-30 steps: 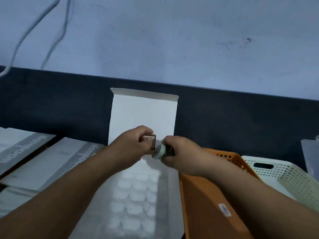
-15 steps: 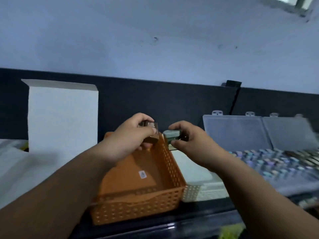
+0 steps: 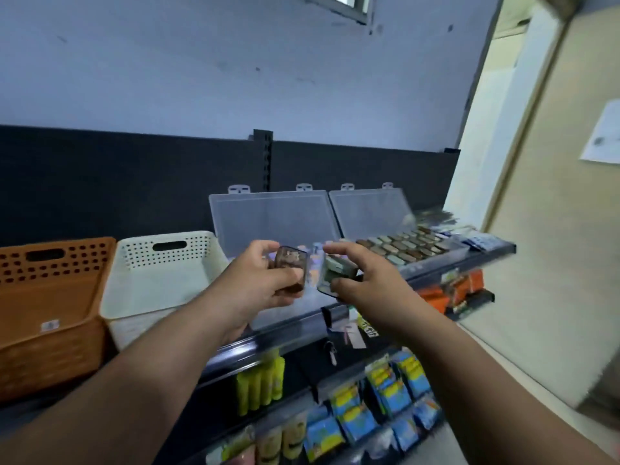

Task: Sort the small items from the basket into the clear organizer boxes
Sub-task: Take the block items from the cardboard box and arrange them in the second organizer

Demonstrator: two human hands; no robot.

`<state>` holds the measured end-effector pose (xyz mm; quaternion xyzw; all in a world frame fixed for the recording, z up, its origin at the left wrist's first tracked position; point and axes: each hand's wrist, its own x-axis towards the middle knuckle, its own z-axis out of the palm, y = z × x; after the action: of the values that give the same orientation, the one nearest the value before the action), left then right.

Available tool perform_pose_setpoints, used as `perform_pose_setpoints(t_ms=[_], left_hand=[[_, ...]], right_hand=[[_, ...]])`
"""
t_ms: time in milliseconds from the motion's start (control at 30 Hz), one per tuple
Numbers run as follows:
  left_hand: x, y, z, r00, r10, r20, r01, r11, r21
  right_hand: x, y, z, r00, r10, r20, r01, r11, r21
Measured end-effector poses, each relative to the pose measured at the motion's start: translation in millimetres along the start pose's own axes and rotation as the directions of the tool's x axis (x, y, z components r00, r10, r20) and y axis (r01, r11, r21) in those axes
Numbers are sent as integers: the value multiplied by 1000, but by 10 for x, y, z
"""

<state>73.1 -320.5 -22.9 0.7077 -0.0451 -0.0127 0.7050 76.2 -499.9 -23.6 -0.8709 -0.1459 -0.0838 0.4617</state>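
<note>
My left hand [image 3: 258, 283] grips a small brown translucent case [image 3: 291, 268] held upright. Close beside it, my right hand [image 3: 365, 280] pinches a small grey-green case [image 3: 335, 271] with a dark underside. Both hands hover in front of two clear organizer boxes on the shelf, their lids propped open. The left clear box [image 3: 268, 216] is mostly hidden behind my hands; the right clear box [image 3: 402, 246] holds rows of several small brown and grey-green cases. An orange basket [image 3: 50, 297] and a cream basket [image 3: 161, 273] stand to the left.
The black shelf [image 3: 463, 263] has a dark back panel. Below it hang yellow tubes [image 3: 258, 384] and several blue-yellow packets [image 3: 385, 397]. Orange boxes [image 3: 449, 293] sit under the shelf's right end. A beige door or wall [image 3: 553, 229] stands at the right.
My view has swung right, from the white carton and baskets to the clear organizer boxes. Both hands kept their small cases and moved along, and the two cases are now slightly apart.
</note>
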Motion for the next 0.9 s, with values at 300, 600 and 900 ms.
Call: perform_pose_setpoints(t_ms=[300,600,900], left_hand=[[538,-50,1382,993,64,98,-76,990,122],[1565,-181,2567,982,43,182,-37,999,-34],[2551,-270,3418,977,67,204,-117,963,245]], right_hand=[[-221,864,-1055,968,158,-194,-137,984,116],[256,1863,-1815,900,245,-360,-219,969,111],[982,2654,-2677,845,326,-424,-270,944,188]])
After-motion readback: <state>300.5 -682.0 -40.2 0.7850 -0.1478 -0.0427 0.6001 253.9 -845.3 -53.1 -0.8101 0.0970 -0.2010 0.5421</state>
